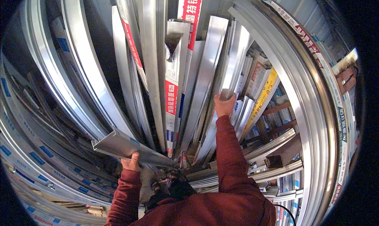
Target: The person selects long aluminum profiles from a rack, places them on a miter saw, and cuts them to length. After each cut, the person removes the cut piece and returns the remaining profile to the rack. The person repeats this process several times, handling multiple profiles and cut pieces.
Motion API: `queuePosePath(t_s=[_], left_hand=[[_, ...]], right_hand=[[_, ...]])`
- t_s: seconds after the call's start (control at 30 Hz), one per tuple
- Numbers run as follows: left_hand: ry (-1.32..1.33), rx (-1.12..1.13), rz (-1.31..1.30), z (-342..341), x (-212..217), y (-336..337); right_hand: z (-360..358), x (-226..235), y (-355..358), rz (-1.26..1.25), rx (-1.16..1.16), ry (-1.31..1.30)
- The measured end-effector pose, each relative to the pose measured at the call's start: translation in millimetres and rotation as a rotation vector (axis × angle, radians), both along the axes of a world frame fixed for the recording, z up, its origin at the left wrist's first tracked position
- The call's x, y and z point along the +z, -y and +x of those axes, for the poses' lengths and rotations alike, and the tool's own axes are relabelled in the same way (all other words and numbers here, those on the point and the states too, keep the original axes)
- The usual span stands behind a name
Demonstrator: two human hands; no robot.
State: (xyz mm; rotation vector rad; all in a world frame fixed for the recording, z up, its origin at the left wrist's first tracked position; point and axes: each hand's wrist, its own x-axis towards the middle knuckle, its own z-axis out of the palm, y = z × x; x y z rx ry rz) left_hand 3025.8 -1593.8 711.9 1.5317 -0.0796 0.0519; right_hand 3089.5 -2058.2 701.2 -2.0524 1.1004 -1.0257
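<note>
My left hand point(131, 162) grips a grey metal channel profile point(125, 144) near its upper end, thumb over the near face. That profile slants down toward my feet, its cut end facing up and left. Farther ahead and to the right, my right hand point(225, 105) is closed around a shiny silver aluminium profile point(237, 52) that stands upright among others. The fingers on its far side are hidden. Left of it leans a wide flat aluminium profile point(206, 68), apart from the hand.
Ahead, several upright profiles lean on a corrugated metal wall point(98, 9), some in red-and-white wrapping point(170, 98). A yellow-wrapped profile point(260, 101) leans to the right. Long curved-looking profiles point(304, 88) stand at the far right. Stacked wrapped lengths point(43, 167) fill the left.
</note>
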Motion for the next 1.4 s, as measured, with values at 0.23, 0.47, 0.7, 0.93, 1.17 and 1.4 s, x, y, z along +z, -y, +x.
queuePosePath(t_s=[0.23, 0.47, 0.7, 0.93, 1.17, 1.4], left_hand=[[0.043, 0.046, 0.027, 2, 11, 2], [0.079, 0.045, 0.077, 4, 11, 8], [0.061, 0.020, 0.045, -1, -9, 6], [0.003, 0.046, 0.082, -2, 11, 11], [-0.018, -0.011, 0.081, 3, 31, 32], [-0.017, -0.030, 0.073, 2, 20, 31]], right_hand=[[-7, 23, -9, -0.304, -0.061, -0.012], [93, 37, -46, -0.084, 0.118, -0.027], [100, 38, -47, -0.135, -0.012, -0.016], [38, 72, -62, 0.046, 0.130, 0.157], [12, 39, -11, 0.072, -0.018, 0.160], [9, 49, -1, 0.013, -0.108, 0.058]])
